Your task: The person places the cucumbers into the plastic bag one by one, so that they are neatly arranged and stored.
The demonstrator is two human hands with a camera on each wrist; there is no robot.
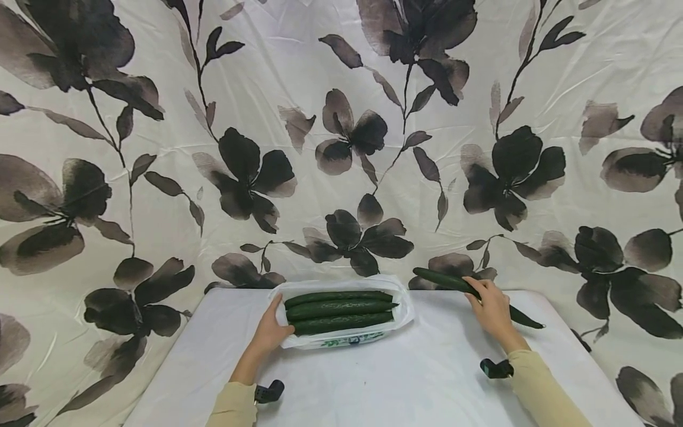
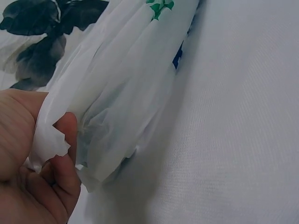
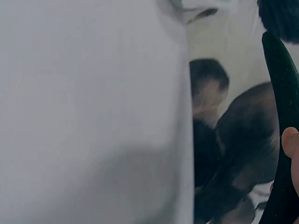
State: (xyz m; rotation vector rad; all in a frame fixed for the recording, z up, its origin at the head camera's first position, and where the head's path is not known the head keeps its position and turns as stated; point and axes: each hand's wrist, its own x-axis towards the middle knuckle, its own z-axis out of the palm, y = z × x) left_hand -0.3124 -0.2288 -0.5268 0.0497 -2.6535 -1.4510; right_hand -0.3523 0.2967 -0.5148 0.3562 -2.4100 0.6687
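Observation:
Three dark green cucumbers (image 1: 341, 307) lie side by side in a white plastic bag (image 1: 404, 308), its mouth spread open upward. My left hand (image 1: 271, 325) grips the bag's left end; in the left wrist view its thumb and fingers (image 2: 65, 182) curl round the crumpled edge of the plastic. Off to the right, my right hand (image 1: 492, 308) holds another long cucumber (image 1: 443, 279) around its middle, tilted with the left end higher. The right wrist view shows that cucumber (image 3: 282, 79) with a thumb (image 3: 290, 140) against it.
A white-covered table (image 1: 373, 385) spreads beneath both arms, its far edge just behind the bag. Behind it hangs a floral cloth (image 1: 299, 71). Each wrist carries a small black device, the left one (image 1: 270, 391) and the right one (image 1: 496, 368).

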